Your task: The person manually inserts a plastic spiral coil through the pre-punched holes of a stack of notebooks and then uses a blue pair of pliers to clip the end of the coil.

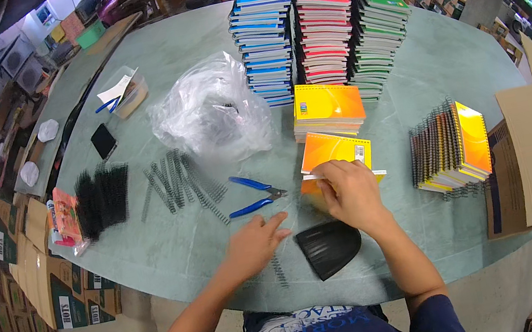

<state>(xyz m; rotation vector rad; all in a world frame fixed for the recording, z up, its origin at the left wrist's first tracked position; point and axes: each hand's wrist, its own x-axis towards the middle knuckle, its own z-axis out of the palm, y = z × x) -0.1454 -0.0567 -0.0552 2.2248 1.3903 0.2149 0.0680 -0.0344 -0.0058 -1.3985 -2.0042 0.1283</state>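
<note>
A large pale green round-edged table (121, 70) fills most of the frame. At the upper centre stand three tall stacks of spiral notebooks: a blue-covered stack (265, 41), a red-covered stack (325, 27) and a green-covered stack (377, 36), side by side and touching. At the right edge an open brown cardboard box (527, 155) stands on its side. Left of the stacks lies a crumpled clear plastic bag (211, 115). Right of centre a row of bound orange-and-yellow notebooks (451, 146) stands on edge with black wire spines facing left. Just below the tall stacks lies a low pile of orange-yellow notebooks (328, 109).

At the left, a bundle of black plastic comb spines (103, 198) lies beside loose grey metal spiral coils (180, 184).

Below the low pile, at lower centre, is an orange notebook (334, 154); the right hand (350, 192) rests on its near edge, fingers curled and pinching the cover's edge. Touching that wrist's left side lies a black fan-shaped plastic piece (329, 247). The left hand (255, 242) lies flat on the table, fingers loosely spread and holding nothing, near a short grey coil (278, 270). Just above it lie blue-handled pliers (251, 195). A black phone (103, 140) lies at the upper left.
</note>
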